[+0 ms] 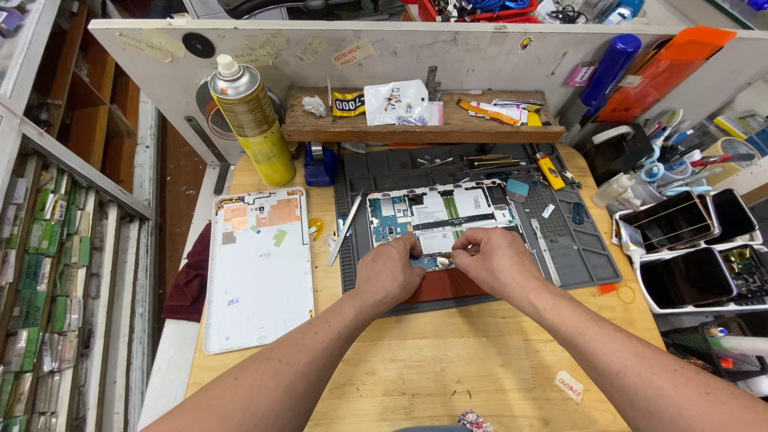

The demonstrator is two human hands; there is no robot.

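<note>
An opened tablet, its circuit boards and battery bare, lies on a grey work mat in the middle of the wooden counter. To its left, off the mat, the white back cover rests inside up, and a thin metal pry tool leans between cover and mat. Behind the cover stands a yellow spray can, tilted in the view, and a low wooden shelf with small packets runs along the back wall. A yellow-handled tool lies on the mat's far right, and trays of phones crowd the right edge. Nothing lies between the hands and the tablet. Both forearms reach in from below, converging at the tablet's near edge. The left hand is curled, fingertips pressed on the lower board; the right hand pinches a small part there, though what it grips is too small to tell.
</note>
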